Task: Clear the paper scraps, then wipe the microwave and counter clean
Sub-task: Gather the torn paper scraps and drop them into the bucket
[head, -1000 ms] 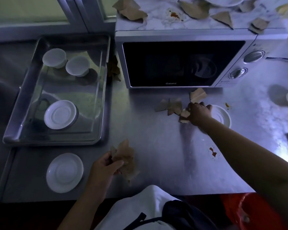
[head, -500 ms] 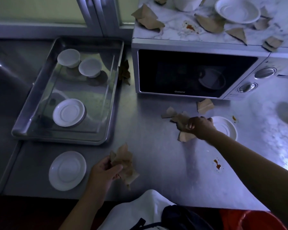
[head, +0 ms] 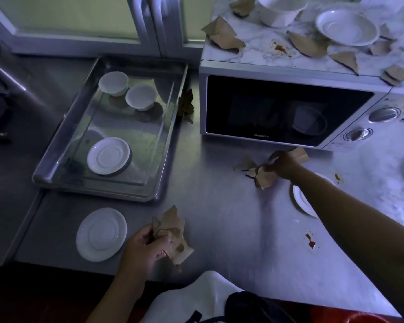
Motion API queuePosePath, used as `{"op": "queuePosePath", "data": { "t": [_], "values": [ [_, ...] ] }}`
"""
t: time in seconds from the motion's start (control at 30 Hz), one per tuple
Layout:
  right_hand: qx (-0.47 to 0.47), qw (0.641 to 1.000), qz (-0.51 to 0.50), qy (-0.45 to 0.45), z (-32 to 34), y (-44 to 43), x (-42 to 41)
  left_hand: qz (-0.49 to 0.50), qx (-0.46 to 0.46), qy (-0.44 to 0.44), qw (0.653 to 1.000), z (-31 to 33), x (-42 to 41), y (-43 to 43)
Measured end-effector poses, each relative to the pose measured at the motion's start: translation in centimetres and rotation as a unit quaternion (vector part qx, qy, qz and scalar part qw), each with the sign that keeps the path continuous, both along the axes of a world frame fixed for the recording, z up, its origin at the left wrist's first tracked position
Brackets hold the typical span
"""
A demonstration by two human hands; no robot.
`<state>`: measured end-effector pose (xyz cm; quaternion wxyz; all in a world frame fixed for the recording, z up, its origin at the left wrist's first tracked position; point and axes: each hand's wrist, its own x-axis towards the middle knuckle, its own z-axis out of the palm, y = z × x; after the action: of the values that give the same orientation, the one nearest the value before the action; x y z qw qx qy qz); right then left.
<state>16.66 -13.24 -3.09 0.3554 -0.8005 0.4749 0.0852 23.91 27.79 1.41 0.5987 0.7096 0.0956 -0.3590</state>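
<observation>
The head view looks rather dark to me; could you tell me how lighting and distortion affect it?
Head view: dim and blue-tinted, brighter at the counter's right end; the microwave door reflects faintly; wide-angle bending curves the tray edges.

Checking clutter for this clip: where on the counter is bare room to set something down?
Bare steel lies between the tray, the microwave and the left hand. Crowded: scraps at the right hand, and the microwave top.
</observation>
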Motion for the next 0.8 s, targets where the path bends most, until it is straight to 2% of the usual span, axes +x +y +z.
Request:
{"op": "queuePosePath", "data": {
  "t": [0.17,0.23,0.33,0.43,0.57,0.7,0.8],
  "values": [
    [-0.018,0.996,0.06,0.071,-1.6,1.2,0.2,0.017,0.016,-0.004,1.0,-0.4,0.0,0.6],
    [-0.042,0.995,0.059,0.075,-2.0,1.9,0.1,0.014,0.018,-0.006,1.0,-0.5,0.0,0.8],
    [-0.025,0.997,0.025,0.064,-2.0,2.8,-0.2,0.012,0.015,-0.003,1.0,-0.7,0.0,0.9],
    [-0.024,0.996,0.053,0.067,-1.9,3.5,-1.1,0.003,0.011,0.001,1.0,-0.9,0.1,0.8],
    [-0.001,0.999,0.049,0.011,-1.7,3.9,-2.1,0.002,0.002,-0.001,1.0,-0.9,0.4,0.8],
    [0.035,0.992,0.112,-0.052,0.9,3.4,-1.3,-0.009,0.008,-0.004,1.0,-0.7,0.3,0.9],
    [-0.009,0.989,0.144,-0.042,1.6,3.0,1.2,-0.011,0.007,-0.009,1.0,-0.5,0.1,0.8]
  ]
}}
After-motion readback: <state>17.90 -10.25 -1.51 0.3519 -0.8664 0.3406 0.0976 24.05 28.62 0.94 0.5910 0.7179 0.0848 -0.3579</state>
